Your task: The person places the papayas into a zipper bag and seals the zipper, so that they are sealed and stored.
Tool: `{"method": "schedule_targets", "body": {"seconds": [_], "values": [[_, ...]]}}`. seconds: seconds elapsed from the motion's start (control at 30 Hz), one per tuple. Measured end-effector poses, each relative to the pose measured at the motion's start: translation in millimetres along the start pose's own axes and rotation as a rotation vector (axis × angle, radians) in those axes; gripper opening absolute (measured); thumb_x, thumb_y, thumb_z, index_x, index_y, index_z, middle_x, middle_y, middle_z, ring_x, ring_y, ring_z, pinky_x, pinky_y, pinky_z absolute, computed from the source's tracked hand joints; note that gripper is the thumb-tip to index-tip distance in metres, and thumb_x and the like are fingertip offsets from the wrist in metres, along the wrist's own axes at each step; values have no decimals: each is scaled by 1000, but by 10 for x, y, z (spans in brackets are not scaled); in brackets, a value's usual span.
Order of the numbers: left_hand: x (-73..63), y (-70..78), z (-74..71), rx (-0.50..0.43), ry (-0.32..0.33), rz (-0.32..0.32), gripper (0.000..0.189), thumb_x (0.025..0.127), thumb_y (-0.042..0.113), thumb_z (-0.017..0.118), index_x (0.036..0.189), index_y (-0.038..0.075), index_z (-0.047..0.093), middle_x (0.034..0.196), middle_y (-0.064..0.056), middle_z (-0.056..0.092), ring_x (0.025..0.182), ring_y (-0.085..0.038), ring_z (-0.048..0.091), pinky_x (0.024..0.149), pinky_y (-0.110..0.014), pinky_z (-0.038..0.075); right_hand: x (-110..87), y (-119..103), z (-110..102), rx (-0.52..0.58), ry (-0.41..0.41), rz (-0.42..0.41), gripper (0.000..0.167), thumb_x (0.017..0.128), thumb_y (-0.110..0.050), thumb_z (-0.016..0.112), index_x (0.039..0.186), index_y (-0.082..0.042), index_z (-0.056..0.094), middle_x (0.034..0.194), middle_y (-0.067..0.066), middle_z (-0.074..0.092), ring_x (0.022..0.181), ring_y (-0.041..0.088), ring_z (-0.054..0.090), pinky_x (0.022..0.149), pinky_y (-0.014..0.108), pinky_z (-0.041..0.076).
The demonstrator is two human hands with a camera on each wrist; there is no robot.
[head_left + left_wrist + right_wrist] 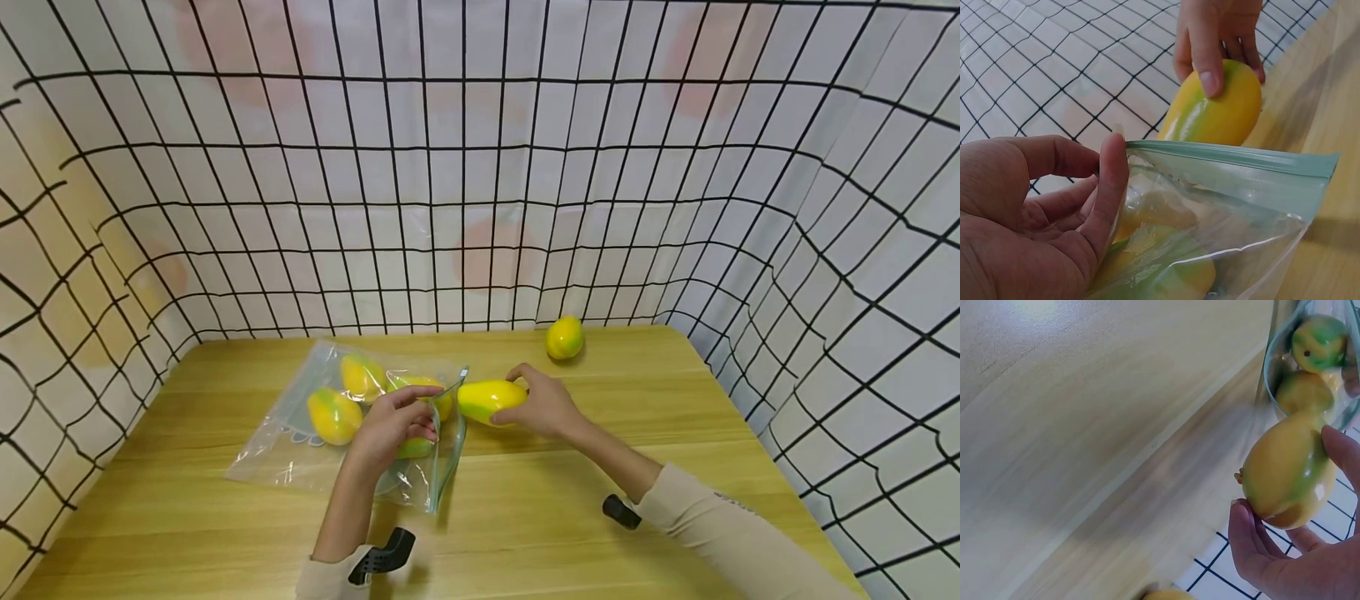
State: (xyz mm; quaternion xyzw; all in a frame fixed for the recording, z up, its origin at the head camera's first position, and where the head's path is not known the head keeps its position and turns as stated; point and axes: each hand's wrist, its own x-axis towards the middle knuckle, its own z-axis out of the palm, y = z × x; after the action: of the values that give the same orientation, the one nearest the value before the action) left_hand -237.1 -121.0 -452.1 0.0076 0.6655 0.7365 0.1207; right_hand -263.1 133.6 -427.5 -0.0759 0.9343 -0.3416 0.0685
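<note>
My right hand [546,403] grips a yellow-green mango [487,400] between thumb and fingers, at the mouth of a clear zip bag [281,462]. The bag lies on its side, its green zip edge [1235,152] facing right and spread apart. At that edge my left hand [393,425] pinches the plastic near the zip, as the left wrist view shows. Inside the bag are several mangoes [333,416], partly hidden by the left hand. In the right wrist view the held mango [1288,472] overlaps the opening, its small stem nub pointing away from the palm.
One more mango [565,338] sits at the back of the wooden table [540,517], right of the bag. A black wire grid [465,204] with white sheeting behind it rises along the back and both sides. Dark wrist devices [382,554] sit at both sleeves.
</note>
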Motion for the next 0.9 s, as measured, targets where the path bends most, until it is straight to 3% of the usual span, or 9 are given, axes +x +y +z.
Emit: {"method": "schedule_targets", "body": {"seconds": [0.5, 0.9], "values": [[-4, -3, 13, -8, -8, 1, 37, 98, 2, 53, 134, -4, 61, 88, -9, 58, 70, -17, 61, 65, -26, 61, -89, 11, 47, 1, -71, 11, 70, 69, -36, 91, 127, -14, 60, 106, 7, 68, 84, 19, 61, 68, 29, 52], [-7, 3, 8, -10, -7, 3, 37, 97, 1, 53, 134, -4, 61, 88, -9, 58, 70, -17, 61, 65, -26, 61, -115, -16, 78, -16, -120, -8, 69, 70, -39, 90, 127, -14, 60, 105, 6, 68, 81, 19, 61, 67, 29, 52]]}}
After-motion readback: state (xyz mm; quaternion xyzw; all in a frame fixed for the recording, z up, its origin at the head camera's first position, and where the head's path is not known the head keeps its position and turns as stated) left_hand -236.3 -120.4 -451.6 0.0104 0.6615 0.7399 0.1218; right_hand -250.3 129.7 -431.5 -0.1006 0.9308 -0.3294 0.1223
